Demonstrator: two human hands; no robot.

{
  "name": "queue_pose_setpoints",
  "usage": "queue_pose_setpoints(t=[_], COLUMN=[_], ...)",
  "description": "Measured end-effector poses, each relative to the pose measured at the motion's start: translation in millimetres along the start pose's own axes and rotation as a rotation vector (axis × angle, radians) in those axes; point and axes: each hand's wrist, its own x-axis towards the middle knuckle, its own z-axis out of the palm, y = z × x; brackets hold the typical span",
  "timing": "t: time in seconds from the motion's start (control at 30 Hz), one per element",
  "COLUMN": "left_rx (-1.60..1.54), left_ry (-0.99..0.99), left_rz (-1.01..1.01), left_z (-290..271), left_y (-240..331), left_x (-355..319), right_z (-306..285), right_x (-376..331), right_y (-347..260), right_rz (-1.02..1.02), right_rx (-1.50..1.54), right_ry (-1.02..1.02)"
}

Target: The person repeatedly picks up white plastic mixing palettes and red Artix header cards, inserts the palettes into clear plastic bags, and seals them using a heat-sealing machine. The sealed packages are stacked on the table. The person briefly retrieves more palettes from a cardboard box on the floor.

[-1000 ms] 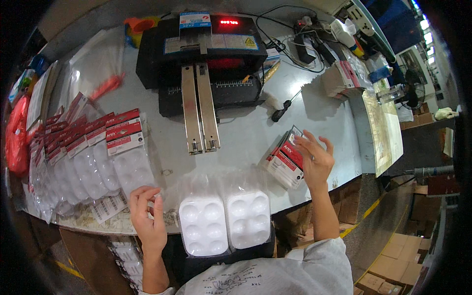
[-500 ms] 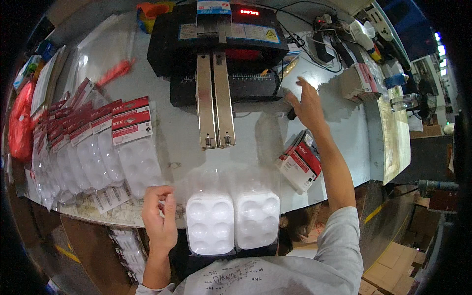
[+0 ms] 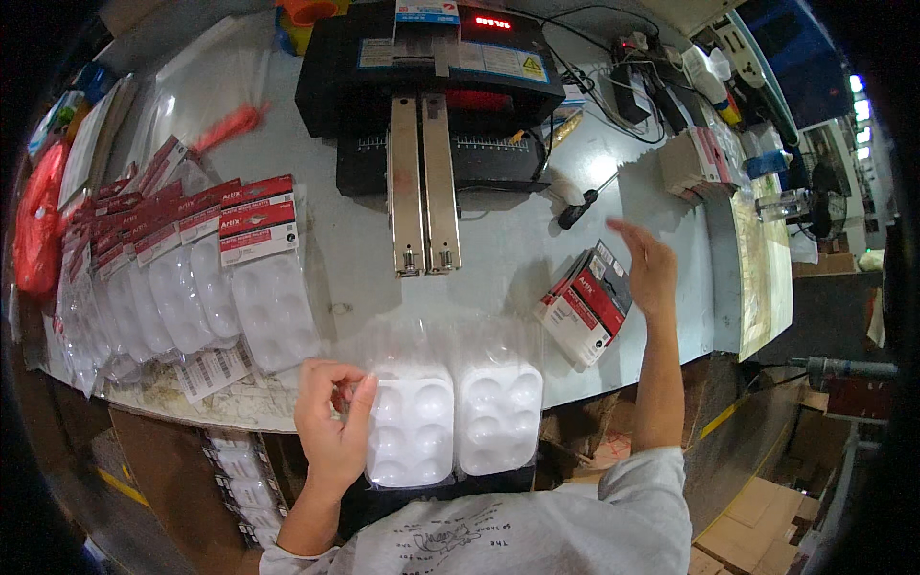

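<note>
Two white plastic paint palettes with round wells, the left palette (image 3: pixel 411 431) and the right palette (image 3: pixel 499 422), sit side by side in clear bags at the table's front edge. My left hand (image 3: pixel 335 417) is at the left palette's upper left edge, thumb and forefinger closed together beside it. Whether they grip the bag film cannot be made out. Fingers stretched out, my right hand (image 3: pixel 654 268) hovers empty just right of a stack of red, white and black header cards (image 3: pixel 586 305). Behind that stack lies a black-handled screwdriver (image 3: pixel 578 209).
A black machine (image 3: pixel 431 67) with two metal rails (image 3: pixel 423 192) stands at the back middle. Bagged palettes with red cards (image 3: pixel 268 287) overlap at left, near clear bags (image 3: pixel 206 91) and a red bundle (image 3: pixel 43 220). Another card stack (image 3: pixel 695 163) and cables (image 3: pixel 604 96) are at right.
My right hand has drawn back toward me and to the right, away from the screwdriver, which now shows fully. My left hand has moved right, up to the left palette.
</note>
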Motion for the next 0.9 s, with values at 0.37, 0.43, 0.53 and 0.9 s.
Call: queue_pose_setpoints(t=[0.37,0.43,0.53,0.9], left_rx=[-0.761,-0.812,-0.744,-0.680], left_ry=[-0.254,-0.307,-0.350,-0.458], left_rz=[-0.340,-0.375,-0.368,-0.428], left_z=[-11.8,-8.5,-2.4,8.3], left_y=[31.9,32.7,31.1,47.1], left_x=[0.6,3.8,8.8,10.3], right_z=[21.1,30.6,38.5,-43.6], right_x=[-67.5,-68.3,-71.1,-59.9], right_y=[-23.0,-23.3,-24.3,-131.7], right_rz=[0.244,0.125,0.159,0.041], right_rx=[0.374,0.251,0.153,0.837], right_ry=[0.203,0.154,0.095,-0.203])
